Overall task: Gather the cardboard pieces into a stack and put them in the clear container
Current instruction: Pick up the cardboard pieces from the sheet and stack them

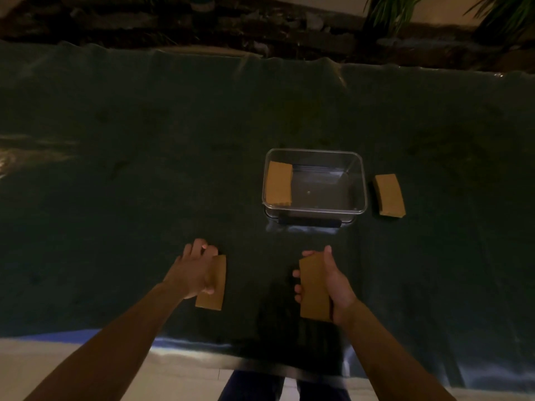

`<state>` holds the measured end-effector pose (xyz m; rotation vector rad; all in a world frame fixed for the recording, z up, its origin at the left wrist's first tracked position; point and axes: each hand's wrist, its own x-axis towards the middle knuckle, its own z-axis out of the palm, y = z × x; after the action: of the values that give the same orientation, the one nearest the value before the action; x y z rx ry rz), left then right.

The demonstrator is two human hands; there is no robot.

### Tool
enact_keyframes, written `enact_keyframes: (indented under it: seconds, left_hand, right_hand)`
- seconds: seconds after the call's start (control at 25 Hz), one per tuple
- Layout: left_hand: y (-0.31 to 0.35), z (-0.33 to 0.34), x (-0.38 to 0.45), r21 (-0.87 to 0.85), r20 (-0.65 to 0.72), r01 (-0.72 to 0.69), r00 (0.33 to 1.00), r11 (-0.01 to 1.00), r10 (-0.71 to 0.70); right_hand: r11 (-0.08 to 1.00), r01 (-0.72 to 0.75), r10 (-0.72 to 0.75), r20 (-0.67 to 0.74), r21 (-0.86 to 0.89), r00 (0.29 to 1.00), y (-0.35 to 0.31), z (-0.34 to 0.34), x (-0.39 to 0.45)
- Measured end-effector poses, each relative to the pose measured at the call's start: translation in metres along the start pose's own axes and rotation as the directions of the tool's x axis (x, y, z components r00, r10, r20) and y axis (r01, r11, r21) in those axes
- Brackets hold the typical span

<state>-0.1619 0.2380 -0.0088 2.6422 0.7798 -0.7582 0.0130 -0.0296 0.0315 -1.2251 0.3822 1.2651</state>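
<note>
A clear container (357, 180) stands on the dark cloth right of centre, with one brown cardboard piece (279, 183) lying at its left end. Another cardboard piece (389, 195) lies on the cloth just right of the container. My left hand (195, 270) rests on a cardboard piece (214, 287) that lies flat near the front, fingers curled over its left edge. My right hand (337, 280) grips a further cardboard piece (314, 287) by its long edges, lifted slightly, in front of the container.
The dark green cloth (144, 169) covers the table, its front edge near my legs. Beyond the far edge are a dark rock-like ledge (260, 27) and plants (388, 13). A light floor shows at the bottom left.
</note>
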Motion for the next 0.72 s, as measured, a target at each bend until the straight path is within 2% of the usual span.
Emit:
enact_keyframes:
  seconds: [0.08,0.12,0.16,0.24,0.28,0.36,0.48,0.56,0.72]
  left_hand:
    - [0.008,-0.007,0.000,-0.119,-0.088,-0.043,0.996,0.992,0.033]
    - [0.015,-0.015,0.000,-0.246,-0.125,-0.088,0.990,0.965,0.059]
    - [0.026,-0.024,-0.001,-0.421,-0.128,-0.126,0.989,0.898,0.079]
    - [0.059,-0.048,-0.007,-0.742,-0.064,-0.145,0.987,0.654,0.147]
    - [0.077,-0.059,-0.010,-0.827,-0.041,-0.149,0.978,0.542,0.206]
    - [0.115,-0.073,-0.012,-0.871,-0.053,-0.193,0.951,0.451,0.303]
    - [0.160,-0.079,-0.010,-0.845,-0.068,-0.243,0.932,0.476,0.356]
    - [0.182,-0.078,-0.007,-0.830,-0.075,-0.253,0.934,0.498,0.349]
    - [0.217,-0.071,-0.001,-0.714,-0.201,-0.357,0.929,0.603,0.312]
  right_hand:
    - [1.000,0.000,0.000,0.013,-0.001,1.000,-0.001,-0.001,-0.001]
    - [1.000,0.006,-0.006,0.022,0.006,1.000,-0.002,-0.001,-0.001]
    - [1.000,0.018,-0.019,0.031,0.014,0.999,-0.002,-0.001,-0.002]
    - [0.999,0.044,-0.043,0.057,-0.013,0.997,-0.003,-0.002,-0.003]
    - [0.998,0.043,-0.040,0.059,-0.052,0.997,-0.004,-0.002,-0.004]
    - [0.988,0.011,-0.008,0.024,-0.153,1.000,-0.008,-0.003,-0.008]
    - [0.988,-0.032,0.041,0.054,-0.153,0.998,-0.014,-0.008,-0.014]
    - [0.993,-0.011,0.021,0.084,-0.119,0.996,-0.019,-0.014,-0.016]
    - [0.999,0.047,-0.046,0.029,-0.021,0.999,-0.034,-0.032,-0.019]
